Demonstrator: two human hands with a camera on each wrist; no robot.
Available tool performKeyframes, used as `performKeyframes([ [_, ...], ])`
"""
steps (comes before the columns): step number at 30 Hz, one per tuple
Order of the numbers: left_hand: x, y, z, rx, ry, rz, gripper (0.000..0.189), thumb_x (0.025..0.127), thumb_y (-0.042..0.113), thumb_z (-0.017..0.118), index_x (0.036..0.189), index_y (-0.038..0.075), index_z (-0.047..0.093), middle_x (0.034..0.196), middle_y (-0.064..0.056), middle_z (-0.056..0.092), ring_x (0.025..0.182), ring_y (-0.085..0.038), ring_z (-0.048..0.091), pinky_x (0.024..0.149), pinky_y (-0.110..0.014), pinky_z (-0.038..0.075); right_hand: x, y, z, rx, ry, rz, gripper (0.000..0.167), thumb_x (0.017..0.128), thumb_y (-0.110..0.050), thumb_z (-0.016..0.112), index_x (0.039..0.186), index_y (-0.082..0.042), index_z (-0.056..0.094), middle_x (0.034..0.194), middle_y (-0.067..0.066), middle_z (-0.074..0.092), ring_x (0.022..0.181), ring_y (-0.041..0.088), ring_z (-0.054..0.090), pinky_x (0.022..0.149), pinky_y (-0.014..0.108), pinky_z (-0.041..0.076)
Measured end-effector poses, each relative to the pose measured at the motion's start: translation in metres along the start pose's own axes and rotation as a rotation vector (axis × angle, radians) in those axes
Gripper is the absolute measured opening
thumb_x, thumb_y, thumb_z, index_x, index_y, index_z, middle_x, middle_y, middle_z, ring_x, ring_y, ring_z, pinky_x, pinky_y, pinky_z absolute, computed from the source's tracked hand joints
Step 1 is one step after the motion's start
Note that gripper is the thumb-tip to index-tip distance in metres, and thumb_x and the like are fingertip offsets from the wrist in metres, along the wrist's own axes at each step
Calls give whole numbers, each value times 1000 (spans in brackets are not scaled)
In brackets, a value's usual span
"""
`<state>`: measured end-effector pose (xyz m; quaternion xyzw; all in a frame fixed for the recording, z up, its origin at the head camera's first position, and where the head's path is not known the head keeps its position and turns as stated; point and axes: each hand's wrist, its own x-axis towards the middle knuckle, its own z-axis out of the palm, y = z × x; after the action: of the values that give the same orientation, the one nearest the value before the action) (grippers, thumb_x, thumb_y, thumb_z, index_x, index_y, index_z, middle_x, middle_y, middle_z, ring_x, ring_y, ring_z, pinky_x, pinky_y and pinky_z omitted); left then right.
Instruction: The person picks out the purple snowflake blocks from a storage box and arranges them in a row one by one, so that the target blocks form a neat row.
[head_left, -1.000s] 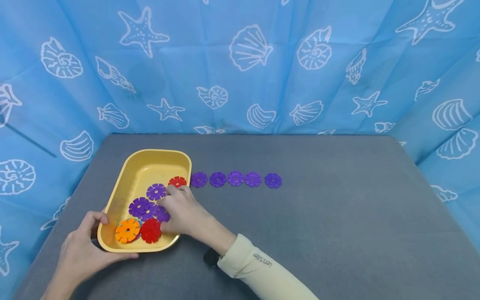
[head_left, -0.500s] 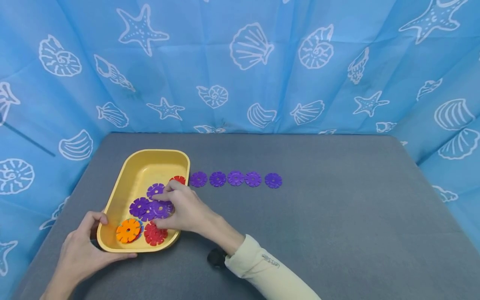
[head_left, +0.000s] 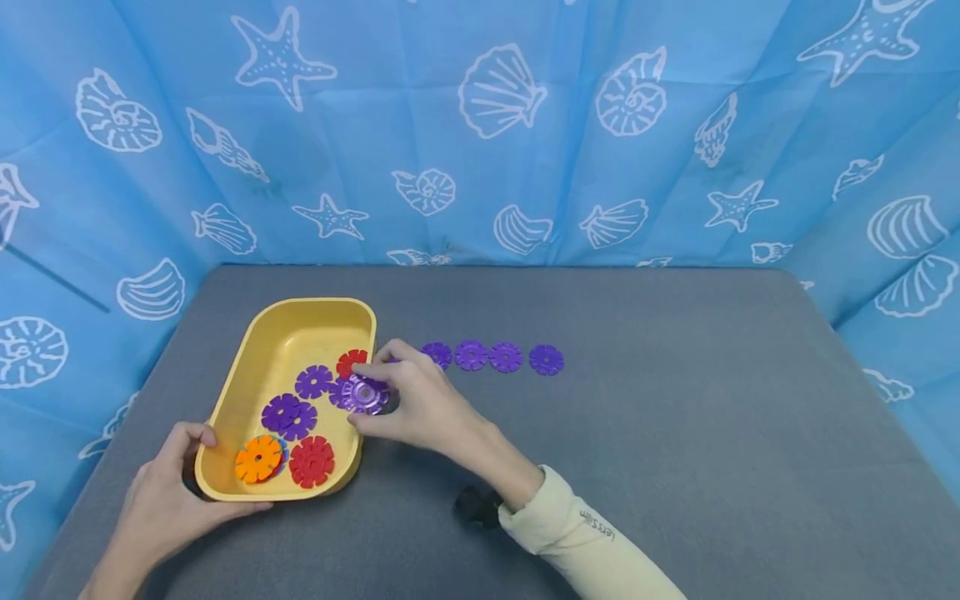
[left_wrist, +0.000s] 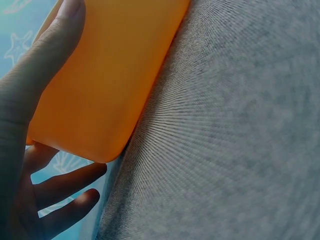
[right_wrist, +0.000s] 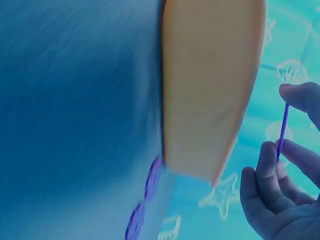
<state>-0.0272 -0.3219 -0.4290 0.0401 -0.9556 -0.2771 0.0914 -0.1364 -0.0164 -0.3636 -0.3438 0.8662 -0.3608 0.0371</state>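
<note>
My right hand (head_left: 427, 400) pinches a purple notched plastic disc (head_left: 364, 394) by its edges, thumb on one side and fingertips on the other, over the right rim of a yellow plastic bin (head_left: 300, 321). In the right wrist view the held disc (right_wrist: 283, 125) appears edge-on. My left hand (head_left: 168, 475) grips the bin at its near left corner; the left wrist view shows the thumb on the wall. Inside lie purple discs (head_left: 313, 382), red discs (head_left: 312, 462) and an orange disc (head_left: 258, 458) on top of others.
Right of the bin, purple discs (head_left: 471, 355) lie in a row on the grey table (head_left: 675, 433); my hand partly hides the row's left end. A blue curtain (head_left: 480, 167) with white shell prints hangs behind and at the sides.
My right hand has picked a purple disc off the pile in the bin and moved right with it to the rim. The left hand has stayed on the bin's corner.
</note>
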Motion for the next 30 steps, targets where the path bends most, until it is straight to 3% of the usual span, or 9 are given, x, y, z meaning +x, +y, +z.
performKeyframes([
  [10,-2,0,2,-32,-11,-14,86,53,28,103,113,9,44,105,-17,61,76,9,41,58,-12,39,-29,47,-39,-10,104,109,56,81,-24,87,131,-4,69,107,8,63,83,20,58,62,18,46],
  [19,-1,0,3,-75,-14,-6,85,54,23,103,113,7,42,108,-17,59,78,9,42,60,-8,40,-56,93,-71,-88,206,203,55,78,-18,89,126,1,71,104,14,66,83,21,62,70,25,52],
  [30,-1,-3,4,-97,-31,-22,85,56,16,102,114,4,41,110,-18,57,78,8,42,60,-9,39,-77,136,-97,-179,235,399,55,79,-20,87,127,3,70,112,23,66,81,26,61,69,32,49],
])
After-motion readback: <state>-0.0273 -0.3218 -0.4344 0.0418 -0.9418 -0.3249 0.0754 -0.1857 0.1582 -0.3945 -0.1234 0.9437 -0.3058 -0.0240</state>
